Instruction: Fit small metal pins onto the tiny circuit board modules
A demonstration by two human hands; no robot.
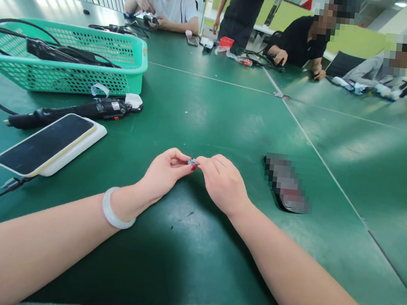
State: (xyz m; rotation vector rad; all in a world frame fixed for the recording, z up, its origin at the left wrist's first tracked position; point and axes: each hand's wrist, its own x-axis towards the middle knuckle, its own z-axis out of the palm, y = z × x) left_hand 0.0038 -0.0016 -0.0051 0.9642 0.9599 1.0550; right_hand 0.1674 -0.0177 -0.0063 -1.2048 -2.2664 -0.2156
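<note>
Both forearms come in over the near edge of the green table (177, 266), a white bangle (112, 211) around the left wrist, and the hands meet ahead of the wearer. The left hand (165, 172) pinches a small silvery piece (193, 162) between thumb and fingers, while the right hand (224, 181), fingers curled in, appears to grip its other end. The work looks to be in progress, with the piece held between both hands and not set down; it is too small and too covered to tell what is finished on it or what remains. Elbow room looks good between the forearms, bounded on the left by a phone (46, 145) propped on a white block (76, 151) and on the right by a dark, blurred flat object (285, 188), well apart from the knuckles. A black tool (80, 110) lies behind the phone, just before a teal basket (135, 75) of cables. Straight ahead, open green surface runs to a pale seam (211, 78), beyond which co-workers (167, 8) sit and stand along the far side
</note>
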